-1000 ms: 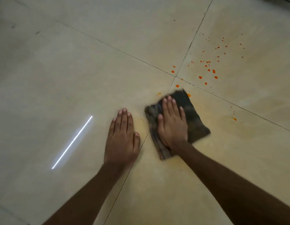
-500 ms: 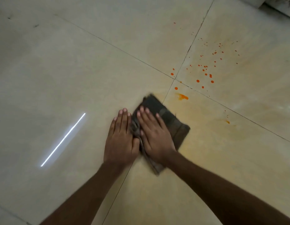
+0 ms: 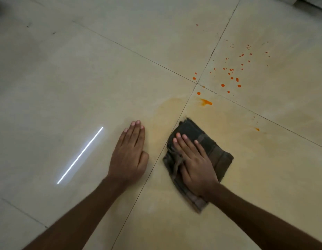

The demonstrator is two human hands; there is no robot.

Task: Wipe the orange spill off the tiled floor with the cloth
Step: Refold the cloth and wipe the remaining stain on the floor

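Note:
A dark folded cloth (image 3: 217,154) lies flat on the beige tiled floor, right of a grout line. My right hand (image 3: 194,159) presses down on its left half with fingers spread. My left hand (image 3: 129,154) rests palm-down on the bare tile to the left, apart from the cloth, fingers together. An orange smear (image 3: 205,102) sits just beyond the cloth, with a pale orange film (image 3: 167,112) on the tiles around it. Several orange droplets (image 3: 234,76) dot the far right tile, and one small spot (image 3: 257,129) lies to the right.
Grout lines cross at a junction (image 3: 196,83) beyond the cloth. A bright white light reflection (image 3: 80,155) streaks the tile left of my left hand. A pale edge of something (image 3: 311,2) shows at the top right corner.
My right hand slid the cloth left until it touched my left hand, then back right across the grout line. My left hand stayed planted. An orange smear now lies exposed beyond the cloth.

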